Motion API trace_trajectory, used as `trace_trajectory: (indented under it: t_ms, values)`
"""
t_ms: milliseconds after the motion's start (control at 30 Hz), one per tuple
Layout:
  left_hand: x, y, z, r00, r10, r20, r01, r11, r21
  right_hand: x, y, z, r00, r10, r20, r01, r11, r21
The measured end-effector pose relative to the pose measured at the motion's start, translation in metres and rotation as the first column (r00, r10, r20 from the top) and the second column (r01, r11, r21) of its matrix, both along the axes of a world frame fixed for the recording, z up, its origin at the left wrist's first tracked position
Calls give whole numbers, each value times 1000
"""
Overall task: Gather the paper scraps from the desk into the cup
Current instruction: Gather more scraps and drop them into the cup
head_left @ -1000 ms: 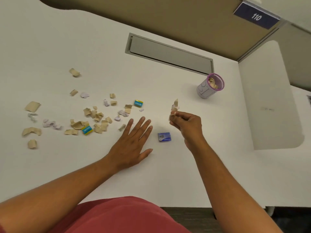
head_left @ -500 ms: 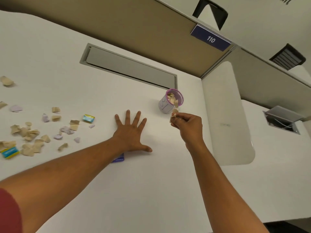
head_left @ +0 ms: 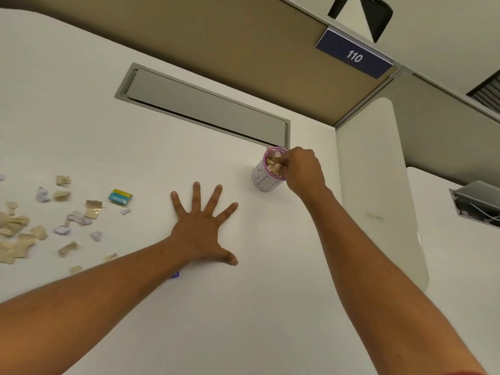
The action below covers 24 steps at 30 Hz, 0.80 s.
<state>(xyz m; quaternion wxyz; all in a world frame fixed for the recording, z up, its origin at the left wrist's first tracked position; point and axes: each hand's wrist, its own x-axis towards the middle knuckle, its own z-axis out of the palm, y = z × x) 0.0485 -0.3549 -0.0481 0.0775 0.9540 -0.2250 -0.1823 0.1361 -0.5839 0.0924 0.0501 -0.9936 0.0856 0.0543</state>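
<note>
A small white cup (head_left: 263, 182) with a pink rim stands on the white desk (head_left: 270, 293), filled with tan paper scraps. My right hand (head_left: 304, 171) is at the cup's mouth, fingers curled; its fingertips are among the scraps in the cup, and I cannot make out a scrap in its grip. My left hand (head_left: 201, 228) lies flat on the desk with fingers spread. Several tan and pale purple paper scraps (head_left: 78, 217) are scattered at the left.
A teal and yellow wrapper (head_left: 120, 197) lies among the scraps. A blue item (head_left: 176, 274) peeks out under my left forearm. A grey cable flap (head_left: 205, 109) is set into the desk behind. A white divider panel (head_left: 378, 185) stands to the right.
My right hand has carried its pinched scraps forward to the cup's mouth. My left hand stays flat on the desk. The view has shifted right and forward.
</note>
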Motion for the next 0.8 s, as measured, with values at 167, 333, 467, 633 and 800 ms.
trace_trajectory:
  t_ms: [167, 333, 467, 633, 800]
  values:
    - [-1, 0, 2, 1000, 0, 2, 0, 1000, 8, 17, 5, 6, 975, 83, -208, -107, 989, -107]
    - [0, 1, 6, 1000, -6, -10, 6, 1000, 18, 20, 4, 34, 952, 115, -283, -120, 993, -2]
    - [0, 1, 9, 1000, -7, -25, 7, 1000, 12, 22, -2, 43, 986, 57, -156, -53, 998, 32]
    - [-1, 1, 11, 999, 4, -37, -3, 1000, 8, 15, 6, 18, 990, 101, -103, -98, 995, 33]
    - [-1, 1, 9, 1000, 7, -30, -7, 1000, 5, 9, 9, -5, 978, 142, -152, -141, 990, 20]
